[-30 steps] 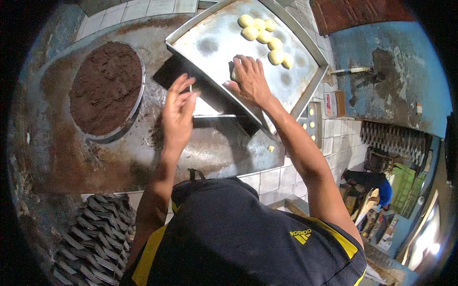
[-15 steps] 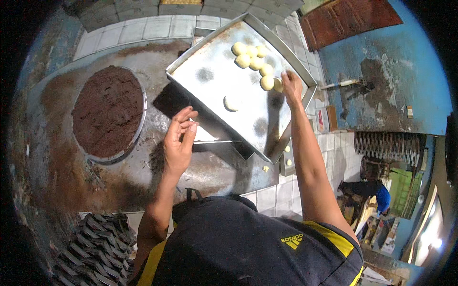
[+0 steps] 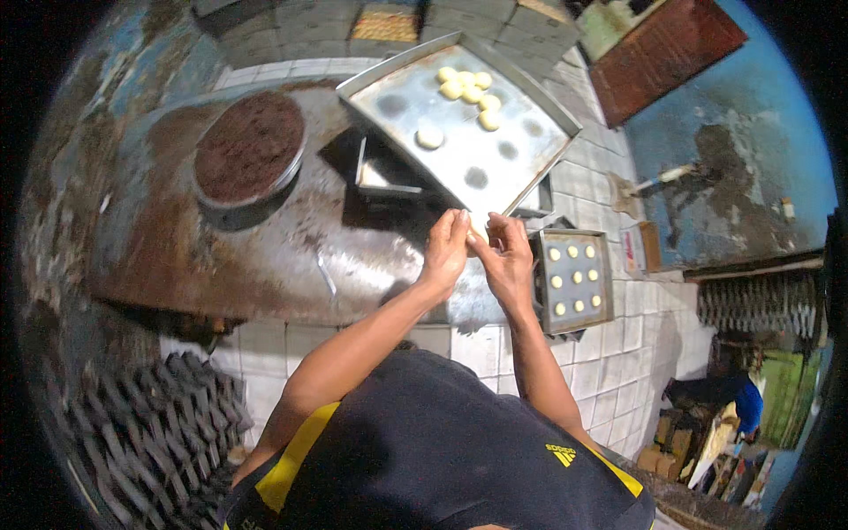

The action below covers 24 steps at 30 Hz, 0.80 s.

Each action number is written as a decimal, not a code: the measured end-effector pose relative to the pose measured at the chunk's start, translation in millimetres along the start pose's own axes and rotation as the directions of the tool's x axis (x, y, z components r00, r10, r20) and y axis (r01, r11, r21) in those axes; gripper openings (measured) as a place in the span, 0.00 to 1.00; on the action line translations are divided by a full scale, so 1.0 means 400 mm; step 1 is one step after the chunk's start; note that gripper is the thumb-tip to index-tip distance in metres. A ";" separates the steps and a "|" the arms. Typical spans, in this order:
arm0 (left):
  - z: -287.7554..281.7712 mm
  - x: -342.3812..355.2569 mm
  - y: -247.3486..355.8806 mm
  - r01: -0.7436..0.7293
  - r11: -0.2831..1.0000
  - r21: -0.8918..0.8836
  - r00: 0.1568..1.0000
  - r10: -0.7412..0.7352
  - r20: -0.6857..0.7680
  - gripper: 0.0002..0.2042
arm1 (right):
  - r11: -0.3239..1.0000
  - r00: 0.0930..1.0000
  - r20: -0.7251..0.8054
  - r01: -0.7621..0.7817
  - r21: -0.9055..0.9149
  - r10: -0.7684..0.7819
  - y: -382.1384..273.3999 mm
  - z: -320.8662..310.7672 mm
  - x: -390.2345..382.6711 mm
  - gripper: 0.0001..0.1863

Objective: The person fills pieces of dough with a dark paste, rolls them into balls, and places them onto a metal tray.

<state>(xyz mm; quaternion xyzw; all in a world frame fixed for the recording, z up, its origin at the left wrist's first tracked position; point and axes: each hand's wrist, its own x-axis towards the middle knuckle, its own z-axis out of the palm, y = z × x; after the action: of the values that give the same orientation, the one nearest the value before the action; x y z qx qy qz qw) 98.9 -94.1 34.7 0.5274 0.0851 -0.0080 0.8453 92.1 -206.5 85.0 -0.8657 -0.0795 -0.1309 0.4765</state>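
Between the fingers of both hands, just below the tray's near corner, is a pale yellow dough ball (image 3: pixel 478 224). My left hand (image 3: pixel 447 251) pinches it from the left. From the other side my right hand (image 3: pixel 508 261) grips it with thumb and fingers, which partly cover it. The large metal tray (image 3: pixel 397 150) lies turned at an angle in front of my hands. Several dough balls (image 3: pixel 467 86) are clustered toward its far side. A separate, flatter-looking dough piece (image 3: pixel 430 138) sits nearer the left edge.
A round pan of dark brown crumbly filling (image 3: pixel 250 146) stands left on the stained metal table (image 3: pixel 265 265). Another tray (image 3: pixel 389 187) lies under the large one. To the right, lower down, a smaller tray (image 3: pixel 604 283) bears rows of dough balls. A person (image 3: pixel 749 406) is far right.
My right hand has taken a dough ball off the tray and brought it back toward me. Both hands now meet on it. The view has shifted, showing the smaller tray at right.
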 end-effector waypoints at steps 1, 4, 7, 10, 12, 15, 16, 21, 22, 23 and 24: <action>0.001 -0.035 -0.013 -0.035 0.998 0.054 0.998 0.037 -0.051 0.14 | 0.969 0.979 0.132 -0.176 0.175 0.154 0.045 0.007 -0.056 0.18; -0.050 -0.132 -0.002 -0.025 0.955 0.296 0.993 0.059 -0.106 0.18 | 0.742 0.874 0.372 -0.469 0.478 0.313 0.063 0.044 -0.171 0.15; -0.126 -0.177 -0.014 -0.109 0.966 0.236 0.973 0.153 -0.176 0.20 | 0.448 0.782 0.528 -0.622 0.642 0.331 0.001 0.101 -0.223 0.14; -0.289 -0.246 0.020 -0.021 0.997 0.079 0.967 0.040 -0.253 0.19 | 0.448 0.748 0.625 -0.648 0.616 0.222 -0.062 0.141 -0.210 0.13; -0.377 -0.291 0.008 0.131 0.990 0.060 0.886 -0.090 -0.454 0.18 | 0.640 0.874 0.447 -0.457 0.618 0.192 0.007 0.263 -0.241 0.19; -0.549 -0.393 -0.083 0.363 0.811 0.458 0.867 -0.114 -0.485 0.18 | 0.971 0.749 0.647 -0.232 0.053 0.144 -0.044 0.381 -0.311 0.21; -0.585 -0.415 -0.105 0.409 0.653 0.637 0.890 -0.130 -0.438 0.17 | 0.981 0.741 0.646 0.181 0.071 -0.183 -0.032 0.430 -0.336 0.19; -0.775 -0.419 -0.087 0.134 0.988 -0.079 0.920 -0.154 -0.360 0.21 | 0.962 0.761 0.622 0.011 0.274 -0.186 -0.033 0.658 -0.252 0.15; -0.789 -0.403 -0.040 0.057 0.994 -0.096 0.917 -0.090 -0.388 0.24 | 0.997 0.775 0.627 0.051 0.060 -0.078 0.010 0.720 -0.216 0.14; -0.799 -0.390 0.026 -0.023 0.994 -0.109 0.906 -0.026 -0.422 0.27 | 0.984 0.790 0.613 0.090 -0.154 0.023 0.043 0.771 -0.194 0.13; -0.831 -0.374 0.071 -0.016 0.999 -0.029 0.922 0.003 -0.387 0.31 | 0.964 0.804 0.595 0.142 -0.226 0.021 0.098 0.815 -0.205 0.13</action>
<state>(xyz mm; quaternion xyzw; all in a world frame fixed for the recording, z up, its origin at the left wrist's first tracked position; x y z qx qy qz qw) -90.7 203.7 -60.0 0.5057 0.2480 0.1017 0.8200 73.2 47.5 -138.2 -0.9149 -0.2340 0.1208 0.3058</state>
